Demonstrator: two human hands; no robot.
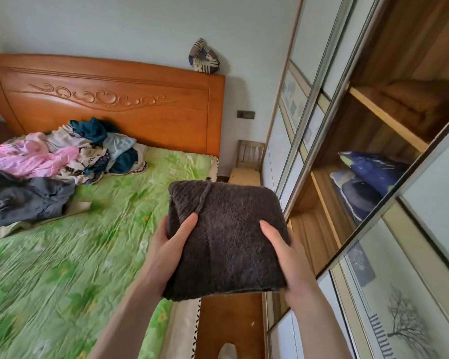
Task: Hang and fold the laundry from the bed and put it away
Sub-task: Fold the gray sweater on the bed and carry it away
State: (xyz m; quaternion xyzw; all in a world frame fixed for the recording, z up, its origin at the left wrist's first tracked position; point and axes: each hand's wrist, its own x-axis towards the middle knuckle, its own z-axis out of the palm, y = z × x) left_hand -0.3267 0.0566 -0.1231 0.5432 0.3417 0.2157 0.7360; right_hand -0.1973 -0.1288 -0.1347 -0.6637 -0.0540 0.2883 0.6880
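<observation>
Closest in, both bare forearms reached forward, and between them sat a folded dark brown knit sweater [226, 239], carried in the air above the strip of wooden floor [228, 325] between bed and wardrobe. The left hand [170, 251] clasped the sweater's left edge, thumb lying on top and the fingers curled underneath out of sight. The right hand [287, 257] matched it on the right edge, thumb pressed onto the knit, fingers wrapped below. A knit cord [204, 196] trailed down the top face of the bundle, ending just beside the left thumb. Down at the bottom edge, a pale toe of a foot [227, 351] showed on the floor.

To the left spread the bed [70, 255], covered by a wrinkled green floral sheet. To the right stood the wardrobe [373, 151] with its sliding door drawn back, wooden shelves exposed; two blue pillows [371, 177] lay on a middle shelf, and a brown folded item, blurred, sat on the shelf above.

Further back on the bed, near the headboard, lay the unsorted laundry pile [57, 164]: pink, teal, pale blue, patterned and dark grey pieces tangled together, well apart from the sweater. Behind it rose the carved orange wooden headboard [109, 99], with a patchwork fabric object [204, 57] perched on its right corner. A small wooden chair [248, 161] stood in the gap beside the bed, against the white wall.
</observation>
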